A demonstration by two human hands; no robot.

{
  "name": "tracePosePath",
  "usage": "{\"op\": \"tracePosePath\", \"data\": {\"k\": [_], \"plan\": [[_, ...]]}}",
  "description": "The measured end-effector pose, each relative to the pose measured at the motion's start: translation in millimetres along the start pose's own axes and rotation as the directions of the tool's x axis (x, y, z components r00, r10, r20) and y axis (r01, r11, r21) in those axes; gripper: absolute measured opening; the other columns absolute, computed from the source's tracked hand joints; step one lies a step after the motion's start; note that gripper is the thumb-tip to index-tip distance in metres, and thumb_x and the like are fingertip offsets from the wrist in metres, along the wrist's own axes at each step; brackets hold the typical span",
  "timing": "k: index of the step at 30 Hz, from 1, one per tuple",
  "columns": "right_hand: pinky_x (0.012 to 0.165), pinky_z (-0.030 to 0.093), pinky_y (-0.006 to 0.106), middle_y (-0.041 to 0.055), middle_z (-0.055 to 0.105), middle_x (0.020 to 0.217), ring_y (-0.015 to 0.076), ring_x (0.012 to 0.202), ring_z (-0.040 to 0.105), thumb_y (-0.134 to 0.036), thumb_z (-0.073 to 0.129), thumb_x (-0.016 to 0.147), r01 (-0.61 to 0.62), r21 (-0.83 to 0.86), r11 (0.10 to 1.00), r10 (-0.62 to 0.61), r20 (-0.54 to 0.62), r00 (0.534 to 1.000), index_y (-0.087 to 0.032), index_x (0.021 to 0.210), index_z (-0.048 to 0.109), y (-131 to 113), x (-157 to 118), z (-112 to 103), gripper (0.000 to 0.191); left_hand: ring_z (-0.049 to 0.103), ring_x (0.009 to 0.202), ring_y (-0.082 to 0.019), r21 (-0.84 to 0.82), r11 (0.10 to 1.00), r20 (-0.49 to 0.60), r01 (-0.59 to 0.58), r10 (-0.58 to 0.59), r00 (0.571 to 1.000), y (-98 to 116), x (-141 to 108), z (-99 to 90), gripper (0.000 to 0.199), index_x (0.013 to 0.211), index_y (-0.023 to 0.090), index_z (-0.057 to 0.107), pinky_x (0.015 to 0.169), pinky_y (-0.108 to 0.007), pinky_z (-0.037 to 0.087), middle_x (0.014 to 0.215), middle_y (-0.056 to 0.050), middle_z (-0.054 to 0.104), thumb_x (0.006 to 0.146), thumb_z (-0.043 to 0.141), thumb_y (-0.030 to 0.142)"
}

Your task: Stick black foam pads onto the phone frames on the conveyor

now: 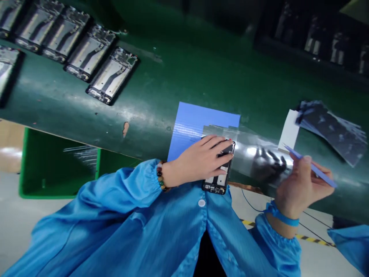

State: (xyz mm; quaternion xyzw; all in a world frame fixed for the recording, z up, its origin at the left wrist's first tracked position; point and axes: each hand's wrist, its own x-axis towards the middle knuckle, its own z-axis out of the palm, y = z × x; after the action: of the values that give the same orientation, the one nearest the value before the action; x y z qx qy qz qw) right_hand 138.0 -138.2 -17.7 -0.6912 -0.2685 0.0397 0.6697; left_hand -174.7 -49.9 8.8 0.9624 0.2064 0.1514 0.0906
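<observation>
Beneath fingers of left hand, opened phone, partly covered

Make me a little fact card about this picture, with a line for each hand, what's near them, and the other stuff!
Left hand: fingers spread over an opened phone
Right hand: holding a pointed blue tool, perhaps tweezers
Near the phone: a blue sheet
Near the tool's tip: a white card, beside fanned dark sheets
Upper left: more opened phones, some cut off by the picture's edge
Lower left: a green bin
Clothes: blue, long-sleeved
</observation>
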Motion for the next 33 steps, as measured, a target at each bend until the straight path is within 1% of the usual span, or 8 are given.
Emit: {"op": "tracePosePath", "data": {"k": [4,7,11,14,18,22,26,33], "plan": [[0.102,0.067,0.055,0.0013,0.069,0.078,0.025,0.081,0.075,-0.045,0.107,0.067,-0.09,-0.061,0.994,0.094,0.068,0.993,-0.023,0.079,0.07,13,7,-24,0.045,0.064,0.143,-0.033,0.024,0.994,0.04,-0.104,0.103,0.994,-4,36,1.5,0.047,0.139,0.016,0.073,0.129,-0.049,0.044,0.156,-0.015,0.069,0.109,0.074,0.052],[0.099,0.067,0.052,0.001,0.07,0.081,0.0225,0.081,0.073,-0.043,0.106,0.069,-0.04,0.014,0.999,0.04,0.011,0.999,-0.023,0.084,0.07,21,22,-36,0.043,0.068,0.135,-0.031,-0.003,0.973,0.076,-0.23,0.229,0.97,1,78,8.0,0.04,0.131,0.015,0.076,0.124,-0.046,0.045,0.143,-0.014,0.074,0.11,0.073,0.048],[0.102,0.068,0.052,-0.0022,0.067,0.08,0.0207,0.081,0.072,-0.045,0.107,0.063,0.015,0.017,1.0,-0.015,-0.035,0.999,-0.024,0.083,0.064,42,54,-48,0.052,0.065,0.144,-0.03,-0.058,0.953,0.111,-0.297,0.302,0.947,16,152,39.5,0.042,0.141,0.014,0.075,0.122,-0.043,0.044,0.152,-0.015,0.072,0.113,0.068,0.043],[0.105,0.068,0.053,-0.005,0.064,0.079,0.0205,0.082,0.073,-0.054,0.103,0.066,0.019,-0.02,1.0,-0.02,-0.038,0.999,-0.025,0.083,0.061,56,66,-53,0.055,0.059,0.152,-0.031,-0.08,0.948,0.123,-0.307,0.315,0.941,17,186,63.6,0.054,0.152,0.014,0.07,0.125,-0.043,0.041,0.165,-0.016,0.065,0.115,0.062,0.051],[0.102,0.069,0.048,-0.0045,0.065,0.08,0.0197,0.08,0.073,-0.049,0.103,0.068,0.018,-0.037,0.999,-0.02,-0.036,0.999,-0.024,0.083,0.061,52,58,-51,0.052,0.061,0.152,-0.03,-0.049,0.936,0.148,-0.349,0.352,0.924,1,180,69.5,0.056,0.152,0.016,0.07,0.127,-0.043,0.037,0.165,-0.014,0.066,0.116,0.057,0.057],[0.103,0.068,0.047,-0.0007,0.075,0.083,0.0237,0.087,0.081,-0.042,0.104,0.073,-0.049,-0.038,0.998,0.052,0.072,0.996,-0.024,0.088,0.06,31,44,-42,0.05,0.059,0.155,-0.028,-0.025,0.928,0.136,-0.372,0.372,0.918,-15,159,61.7,0.057,0.155,0.019,0.067,0.13,-0.043,0.036,0.167,-0.013,0.064,0.116,0.056,0.059],[0.106,0.067,0.047,0.0018,0.08,0.089,0.0225,0.09,0.082,-0.041,0.103,0.077,-0.115,-0.063,0.991,0.124,0.158,0.98,-0.024,0.088,0.059,18,36,-34,0.048,0.06,0.154,-0.031,0.004,0.914,0.109,-0.406,0.404,0.908,-18,154,61.9,0.058,0.156,0.02,0.066,0.127,-0.045,0.039,0.168,-0.014,0.063,0.116,0.055,0.06],[0.113,0.064,0.05,-0.001,0.079,0.09,0.0203,0.091,0.082,-0.045,0.1,0.081,-0.138,-0.098,0.986,0.154,0.185,0.971,-0.024,0.088,0.06,22,33,-32,0.046,0.061,0.152,-0.032,0.005,0.913,0.112,-0.408,0.405,0.907,-17,156,61.4,0.056,0.154,0.022,0.067,0.125,-0.047,0.042,0.167,-0.015,0.063,0.116,0.057,0.061]]}}
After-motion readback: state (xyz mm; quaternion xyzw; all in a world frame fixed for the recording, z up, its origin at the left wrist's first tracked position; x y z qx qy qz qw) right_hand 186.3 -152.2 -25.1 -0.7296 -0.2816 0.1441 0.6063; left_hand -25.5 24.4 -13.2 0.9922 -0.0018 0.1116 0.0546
